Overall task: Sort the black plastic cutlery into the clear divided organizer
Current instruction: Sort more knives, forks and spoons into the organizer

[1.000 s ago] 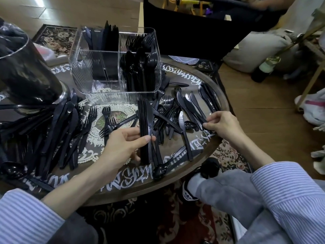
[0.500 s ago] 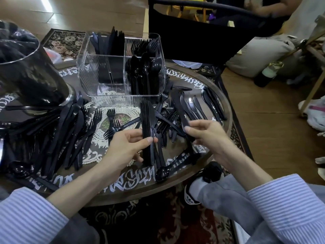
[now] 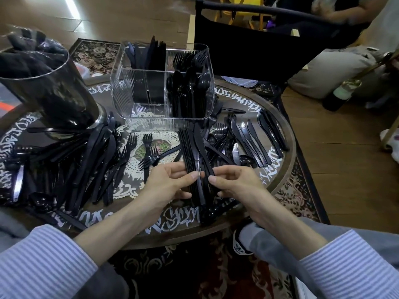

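Two hands on one knife stack [image 3: 190, 152] over the table [image 3: 287, 134]: left hand [image 3: 172, 180] grips it, right hand [image 3: 233, 180] pinches a knife [image 3: 199, 143] against it. Glossy black. Organizer [image 3: 129, 87], one: knives rear-left, forks rear-right, spoons front-right. Loose pieces too many to count.

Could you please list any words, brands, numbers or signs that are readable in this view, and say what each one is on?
White ornate lettering around the rim of the round table: stylised script, not readable as words.
Logo on the black and white shoe below the table edge: a white trefoil-like mark, its wording too small to read.
Bottle on the floor at right: label too blurred to read.
No other text is visible.
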